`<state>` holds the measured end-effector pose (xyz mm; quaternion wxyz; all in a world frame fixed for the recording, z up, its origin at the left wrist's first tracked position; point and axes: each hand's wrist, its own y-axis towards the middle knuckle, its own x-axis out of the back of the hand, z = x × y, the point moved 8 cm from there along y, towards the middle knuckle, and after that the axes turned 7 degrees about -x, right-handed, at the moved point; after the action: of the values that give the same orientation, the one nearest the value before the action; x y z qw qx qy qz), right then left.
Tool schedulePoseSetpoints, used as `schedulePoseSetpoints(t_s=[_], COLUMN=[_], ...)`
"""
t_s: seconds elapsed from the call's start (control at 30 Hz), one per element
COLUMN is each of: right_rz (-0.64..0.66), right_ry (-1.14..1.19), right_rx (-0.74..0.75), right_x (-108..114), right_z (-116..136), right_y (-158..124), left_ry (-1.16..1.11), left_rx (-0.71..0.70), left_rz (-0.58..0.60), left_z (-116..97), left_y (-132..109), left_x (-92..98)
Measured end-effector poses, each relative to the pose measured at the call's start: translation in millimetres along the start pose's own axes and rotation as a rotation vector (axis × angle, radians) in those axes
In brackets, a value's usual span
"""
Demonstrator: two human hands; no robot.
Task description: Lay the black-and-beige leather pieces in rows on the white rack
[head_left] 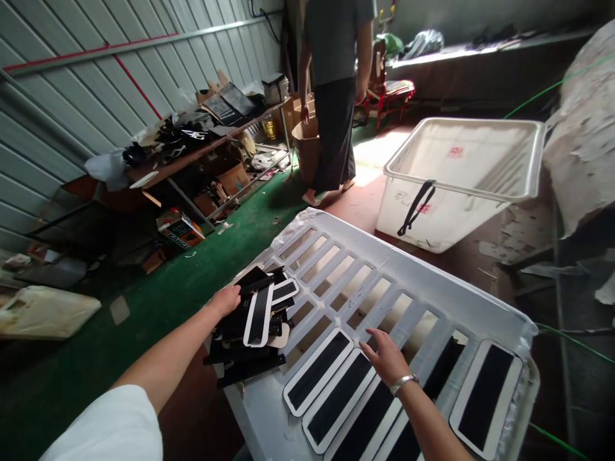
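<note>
A white slotted tray [384, 262] lies in front of me with long rectangular openings. Several black pads with white rims [319, 370] sit in its near slots. At the tray's left edge is a loose pile of the same black pads [254, 323]. My left hand [225, 299] rests on top of that pile, fingers curled over the pads. My right hand [384, 355], with a metal bracelet on the wrist, lies flat on the tray with fingers spread, touching a pad in a slot.
A large white plastic bin [456, 176] stands beyond the tray. Another person [334, 96] stands at the back near cardboard boxes. A cluttered workbench [192, 144] runs along the left metal wall. Green floor covering [144, 301] lies to the left.
</note>
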<state>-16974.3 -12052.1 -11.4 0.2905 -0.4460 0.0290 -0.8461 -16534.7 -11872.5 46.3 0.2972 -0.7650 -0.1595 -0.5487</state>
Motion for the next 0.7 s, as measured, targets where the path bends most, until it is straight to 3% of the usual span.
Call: schedulePoseSetpoints(t_s=[0.1, 0.17, 0.23, 0.3, 0.37, 0.47, 0.53, 0.6, 0.7], right_rz=[-0.028, -0.005, 0.082, 0.229, 0.397, 0.520, 0.270, -0.031, -0.341], right_ry=[0.199, 0.375, 0.591, 0.843, 1.136, 1.508, 1.619, 1.571, 1.334], right_rx=[0.017, -0.016, -0.056, -0.124, -0.251, -0.275, -0.258, -0.262, -0.340], right_x=[-13, -21, -33, -46, -60, -59, -39, -15, 20], right_z=[37, 56, 81, 113, 145, 180, 162, 117, 36], right_y=[4, 7, 9, 6, -4, -19, -20, -29, -66], left_ry=[-0.077, -0.242, -0.646, -1.130, -1.427, -1.569, -1.557, -1.437, -1.086], left_rx=[0.033, 0.025, -0.012, -0.018, 0.033, 0.087, 0.080, 0.073, -0.072], left_rz=[-0.169, -0.270, -0.371, -0.401, -0.279, 0.090, 0.327, 0.432, 0.215], left_z=[13, 17, 11, -7, -39, -106, -149, -182, -225], left_y=[7, 7, 1, -10, -24, -48, -62, -71, -79], left_x=[42.5, 73.8, 96.4, 99.4, 79.9, 24.8, -19.2, -63.3, -102.8])
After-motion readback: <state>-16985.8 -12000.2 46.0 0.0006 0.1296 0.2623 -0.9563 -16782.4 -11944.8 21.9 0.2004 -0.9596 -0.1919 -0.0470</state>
